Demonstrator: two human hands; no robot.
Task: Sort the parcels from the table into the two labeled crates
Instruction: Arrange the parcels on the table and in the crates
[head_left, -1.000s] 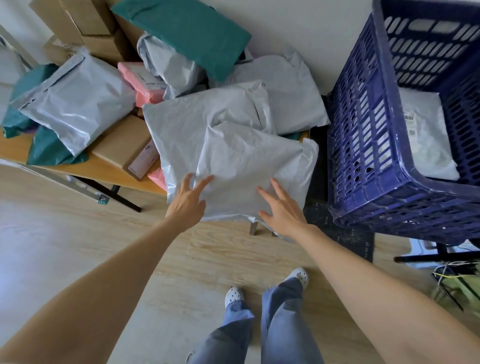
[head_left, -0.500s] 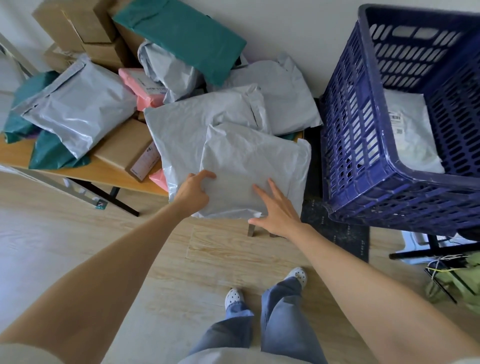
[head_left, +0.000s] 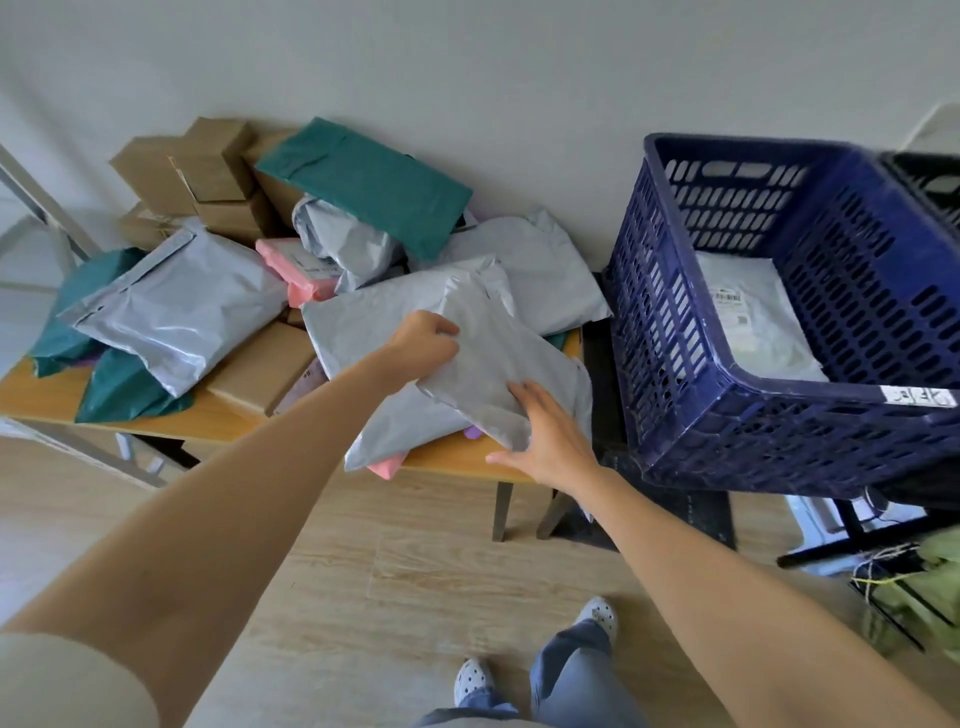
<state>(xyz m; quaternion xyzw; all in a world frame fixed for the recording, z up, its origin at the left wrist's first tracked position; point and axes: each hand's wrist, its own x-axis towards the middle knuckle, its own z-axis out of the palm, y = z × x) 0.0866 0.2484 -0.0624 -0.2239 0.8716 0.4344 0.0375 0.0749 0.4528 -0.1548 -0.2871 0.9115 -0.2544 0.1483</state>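
A grey poly-mailer parcel (head_left: 493, 364) is tilted up off the pile at the wooden table's (head_left: 457, 460) right front corner. My left hand (head_left: 423, 345) grips its left edge, fingers curled over it. My right hand (head_left: 550, 441) holds its lower right corner, fingers on top and thumb out beside it. Under it lies a larger grey mailer (head_left: 374, 332). To the right stands a dark blue slotted crate (head_left: 727, 415) with a paper tag (head_left: 917, 397) on its front rim. One white labelled parcel (head_left: 753, 317) lies inside.
The table holds several grey mailers (head_left: 176, 312), green mailers (head_left: 363, 182), pink parcels (head_left: 301, 267) and brown boxes (head_left: 197, 166). A black crate's rim (head_left: 930, 176) shows at the far right. A black stand and cables (head_left: 883, 566) are under the crates. My feet stand on the wooden floor.
Both hands have closed on the top grey mailer and lifted and turned it off the pile. The view has pulled back and up, showing more wall and the crate's tag.
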